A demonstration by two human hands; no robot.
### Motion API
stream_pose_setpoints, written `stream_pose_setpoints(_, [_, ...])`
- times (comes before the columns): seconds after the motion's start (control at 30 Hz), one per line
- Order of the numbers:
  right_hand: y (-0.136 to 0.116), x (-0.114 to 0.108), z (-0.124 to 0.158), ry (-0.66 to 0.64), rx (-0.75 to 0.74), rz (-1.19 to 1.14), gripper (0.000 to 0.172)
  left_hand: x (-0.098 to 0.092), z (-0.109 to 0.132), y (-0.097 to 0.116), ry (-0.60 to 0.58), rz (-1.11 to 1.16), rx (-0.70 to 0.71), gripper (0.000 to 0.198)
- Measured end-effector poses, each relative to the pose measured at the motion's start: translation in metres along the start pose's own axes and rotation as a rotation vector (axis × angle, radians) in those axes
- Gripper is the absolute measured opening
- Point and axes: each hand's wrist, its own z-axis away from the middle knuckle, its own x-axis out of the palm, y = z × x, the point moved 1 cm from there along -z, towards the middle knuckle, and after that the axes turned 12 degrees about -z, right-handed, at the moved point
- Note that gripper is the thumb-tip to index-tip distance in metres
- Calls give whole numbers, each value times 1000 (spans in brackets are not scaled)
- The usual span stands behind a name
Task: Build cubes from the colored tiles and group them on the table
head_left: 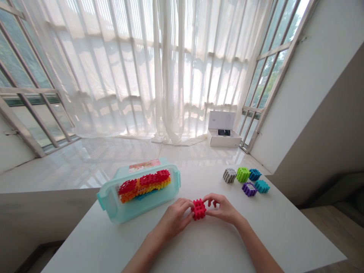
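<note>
A red interlocking waffle block (199, 209) with notched edges and a windowed face sits at the front middle of the white table (210, 246). My left hand (176, 217) grips its left side between thumb and fingers. On the opposite side, the thumb and index finger of my right hand (223, 209) pinch the same block, the other fingers curled. To the right are a grey block (229, 175), a lime green block (243, 174), a blue block (255, 174), a purple block (249, 189) and a teal block (262, 186).
Left of my hands stands a pale aqua plastic bin (133, 215), holding stacked waffle tiles (145, 184) in red, orange, yellow and blue. A pink label (144, 165) shows behind it. Farther back, an open white box (223, 141) holds a dark phone (224, 132) before the sheer curtain (170, 76).
</note>
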Motion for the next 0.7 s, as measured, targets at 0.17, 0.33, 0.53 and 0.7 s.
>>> stream_pose_setpoints(0.17, [2,1,0,3,38,-11,32,0,0,1,-2,-35,11,15])
stream_pose_setpoints(0.33, [6,2,0,-18,101,-64,34,-1,0,3,-6,-63,21,16])
stream_pose_setpoints(0.53, [12,0,-1,-26,161,-62,34,-1,0,2,1,-65,25,16])
stream_pose_setpoints(0.7, [12,-1,-1,-23,147,-61,32,-1,0,3,-11,-80,22,18])
